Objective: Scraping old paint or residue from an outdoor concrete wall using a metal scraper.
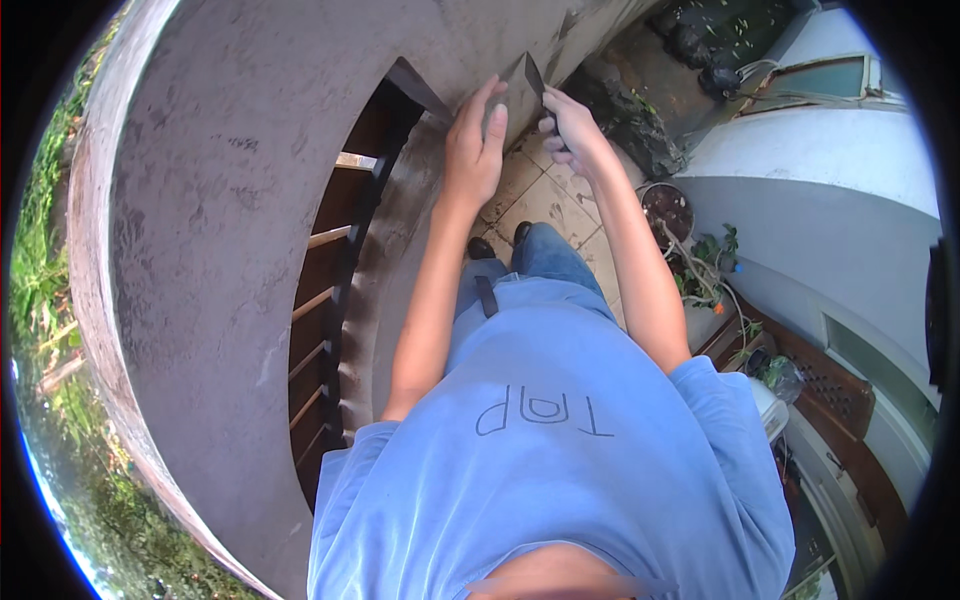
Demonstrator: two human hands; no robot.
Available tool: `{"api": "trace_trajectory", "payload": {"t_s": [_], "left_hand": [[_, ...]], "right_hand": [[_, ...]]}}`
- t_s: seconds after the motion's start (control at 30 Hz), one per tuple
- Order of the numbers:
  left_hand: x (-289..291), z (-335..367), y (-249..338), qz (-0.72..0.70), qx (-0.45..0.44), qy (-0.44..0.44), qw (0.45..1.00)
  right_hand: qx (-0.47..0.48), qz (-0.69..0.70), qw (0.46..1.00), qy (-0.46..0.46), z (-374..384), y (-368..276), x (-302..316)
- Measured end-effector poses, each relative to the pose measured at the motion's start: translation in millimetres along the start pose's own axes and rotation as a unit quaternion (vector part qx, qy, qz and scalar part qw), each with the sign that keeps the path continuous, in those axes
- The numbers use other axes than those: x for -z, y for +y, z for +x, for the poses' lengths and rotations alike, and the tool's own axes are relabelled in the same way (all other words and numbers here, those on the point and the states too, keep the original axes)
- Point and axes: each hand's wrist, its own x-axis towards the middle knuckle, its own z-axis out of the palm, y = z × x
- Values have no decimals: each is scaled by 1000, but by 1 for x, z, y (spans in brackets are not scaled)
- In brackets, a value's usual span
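My right hand is closed round the dark handle of a flat-bladed tool, whose pointed corner is turned up and away from me. It looks like a trowel or scraper, but its exact kind is hard to make out. My left hand is just left of it, fingers stretched out and thumb raised, beside the blade's greyish face. Whether those fingertips touch the blade or the wall behind cannot be told. Both hands are in front of a grey plastered wall with rough, dark smudges.
A slatted dark opening is set into the wall on my left. Pale floor tiles lie under my feet. At right stand a plant pot, trailing plants and a brown wooden piece, along a white-and-grey wall.
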Motion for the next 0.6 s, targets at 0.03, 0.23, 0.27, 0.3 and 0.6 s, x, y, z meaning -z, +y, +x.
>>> {"api": "trace_trajectory", "payload": {"t_s": [0.03,0.23,0.27,0.3,0.6], "left_hand": [[-3,-3,-2,0,23,-1,1000],[-61,-22,-8,8,173,91,981],[-67,-27,-13,-4,259,97,961],[-77,-26,-22,-25,342,104,934],[-186,8,-37,-341,344,363,796]], "right_hand": [[-7,-32,999,-15,-2,1,1],[222,-477,850,17,41,14,68],[235,-497,835,-16,34,0,62],[271,-566,779,-10,14,-17,57],[357,-585,688,-237,13,-67,99]]}}
